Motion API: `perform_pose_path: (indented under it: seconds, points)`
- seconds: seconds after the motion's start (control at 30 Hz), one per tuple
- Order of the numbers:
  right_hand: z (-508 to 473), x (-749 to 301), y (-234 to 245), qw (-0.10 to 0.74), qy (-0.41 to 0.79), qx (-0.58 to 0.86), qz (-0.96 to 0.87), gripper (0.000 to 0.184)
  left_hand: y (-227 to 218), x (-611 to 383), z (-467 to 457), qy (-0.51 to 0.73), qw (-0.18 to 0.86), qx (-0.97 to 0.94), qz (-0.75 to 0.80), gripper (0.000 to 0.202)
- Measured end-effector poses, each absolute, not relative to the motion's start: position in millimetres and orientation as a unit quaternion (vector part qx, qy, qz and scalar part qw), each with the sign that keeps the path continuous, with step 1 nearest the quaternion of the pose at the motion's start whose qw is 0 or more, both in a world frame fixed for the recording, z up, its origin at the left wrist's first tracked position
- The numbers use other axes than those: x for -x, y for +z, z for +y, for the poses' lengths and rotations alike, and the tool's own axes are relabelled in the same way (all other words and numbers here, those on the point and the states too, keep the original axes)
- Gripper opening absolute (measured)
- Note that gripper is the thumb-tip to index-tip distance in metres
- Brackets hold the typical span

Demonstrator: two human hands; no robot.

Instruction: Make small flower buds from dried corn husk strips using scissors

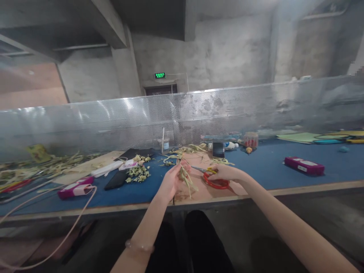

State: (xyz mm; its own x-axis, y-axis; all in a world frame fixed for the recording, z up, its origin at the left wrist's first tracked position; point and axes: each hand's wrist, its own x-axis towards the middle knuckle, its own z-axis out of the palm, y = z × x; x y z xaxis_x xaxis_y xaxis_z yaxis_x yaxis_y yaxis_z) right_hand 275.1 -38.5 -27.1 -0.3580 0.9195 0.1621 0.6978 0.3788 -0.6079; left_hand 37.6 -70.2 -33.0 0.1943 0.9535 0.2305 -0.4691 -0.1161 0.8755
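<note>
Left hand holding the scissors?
No, the left hand grips a dried plant stalk; the red-handled scissors lie at the right hand.

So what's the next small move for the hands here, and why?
Probably lift the scissors and bring the blades to the stalk. The left hand pinches the dried stalk above the brown board. The right hand lies on the red-handled scissors, which lie flat on the board with the blades pointing toward the stalk. Its grip is unclear.
</note>
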Motion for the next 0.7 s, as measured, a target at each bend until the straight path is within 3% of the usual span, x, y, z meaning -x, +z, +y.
perform_pose_path:
  seconds: [0.13,0.23,0.3,0.4,0.5,0.7]
  points:
    - [-34,-282,-26,0.277,0.058,0.521,-0.805,0.021,-38,-41,-69,0.574,0.613,-0.469,0.275,0.035]
    - [-40,-270,-27,0.327,0.013,0.509,-0.796,0.021,-38,-44,-68,0.572,0.623,-0.458,0.275,0.033]
    - [-50,-256,-26,0.358,-0.009,0.451,-0.818,0.033,-37,-47,-68,0.557,0.642,-0.451,0.273,0.033]
    - [-69,-234,-23,0.368,-0.008,0.361,-0.857,0.033,-38,-51,-68,0.530,0.652,-0.470,0.271,0.032]
    - [-82,-218,-21,0.429,0.037,0.283,-0.857,0.032,-42,-53,-68,0.537,0.632,-0.495,0.259,0.028]
    - [-74,-205,-34,0.468,0.077,0.238,-0.848,0.014,-48,-55,-68,0.558,0.606,-0.498,0.270,0.021]
